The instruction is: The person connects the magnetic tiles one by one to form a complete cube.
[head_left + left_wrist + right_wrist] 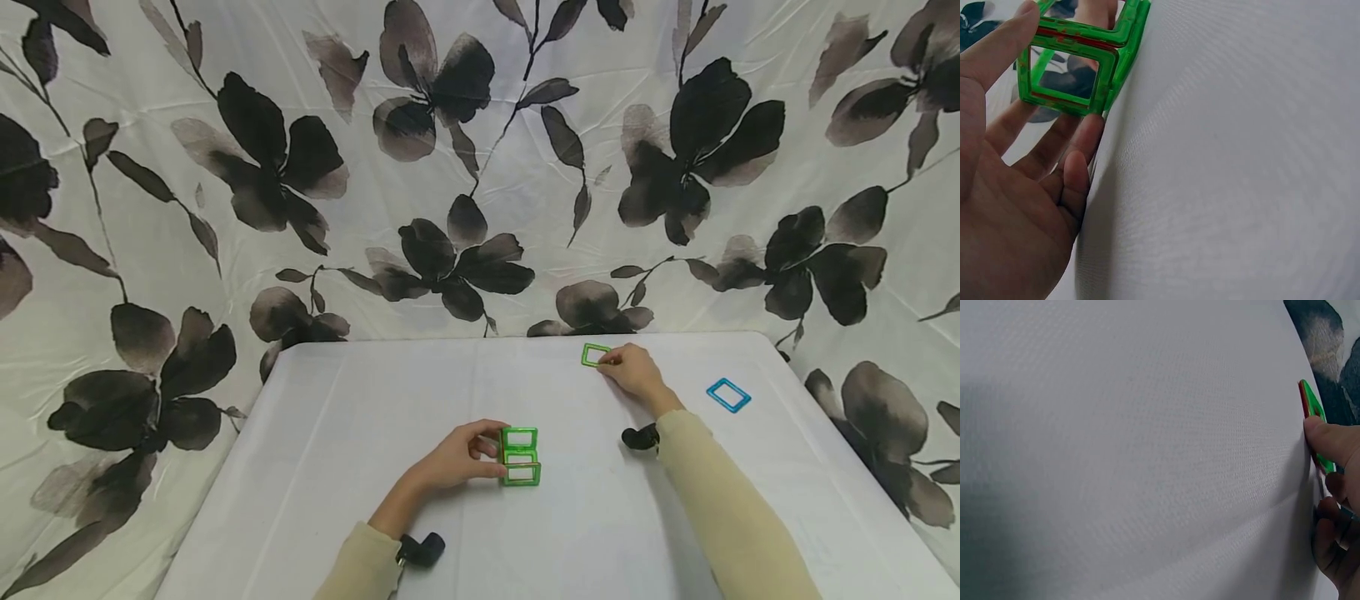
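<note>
Left hand [450, 458] grips joined green frames [520, 465] mid-bench [585, 533]; right hand [633, 372] pinches a loose green frame [597, 346] near the far edge. Joining looks partly done: that piece and the blue frame [721, 401], off right, remain unattached. Panel count hard to tell.

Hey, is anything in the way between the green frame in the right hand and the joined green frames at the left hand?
Nothing visible: only white tabletop lies between the green frame and the joined green frames. The blue frame lies right of the right hand, off that path.
</note>
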A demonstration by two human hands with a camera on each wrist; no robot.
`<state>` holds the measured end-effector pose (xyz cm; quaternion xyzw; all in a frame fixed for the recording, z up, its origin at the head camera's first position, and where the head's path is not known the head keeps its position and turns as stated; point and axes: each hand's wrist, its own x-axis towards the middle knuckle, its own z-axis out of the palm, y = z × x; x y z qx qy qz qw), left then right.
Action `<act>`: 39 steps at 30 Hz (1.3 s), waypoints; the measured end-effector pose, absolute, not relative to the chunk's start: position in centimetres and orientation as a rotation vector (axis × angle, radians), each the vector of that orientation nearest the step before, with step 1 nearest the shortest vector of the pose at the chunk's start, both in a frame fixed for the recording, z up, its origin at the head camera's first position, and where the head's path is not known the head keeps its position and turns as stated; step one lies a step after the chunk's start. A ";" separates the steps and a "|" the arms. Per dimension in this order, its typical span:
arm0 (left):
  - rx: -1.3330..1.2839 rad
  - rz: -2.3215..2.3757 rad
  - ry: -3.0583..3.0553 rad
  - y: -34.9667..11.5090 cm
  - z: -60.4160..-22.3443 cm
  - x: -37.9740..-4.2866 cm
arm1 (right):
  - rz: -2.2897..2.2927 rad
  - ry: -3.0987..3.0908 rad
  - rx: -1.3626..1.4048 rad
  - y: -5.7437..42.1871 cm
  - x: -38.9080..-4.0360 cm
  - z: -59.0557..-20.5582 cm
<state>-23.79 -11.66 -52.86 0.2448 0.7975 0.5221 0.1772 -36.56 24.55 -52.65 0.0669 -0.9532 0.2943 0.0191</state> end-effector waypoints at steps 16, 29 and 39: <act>0.671 1.515 2.210 -11.3 -49.2 -22.2 | 1.324 -2.811 0.161 23.1 -32.0 -51.2; 0.662 1.494 2.248 -11.7 -52.9 -23.8 | 1.482 -2.704 0.277 21.4 -27.9 -51.1; 0.681 1.486 2.273 -11.8 -53.4 -23.7 | 1.486 -2.637 0.299 20.4 -25.8 -51.1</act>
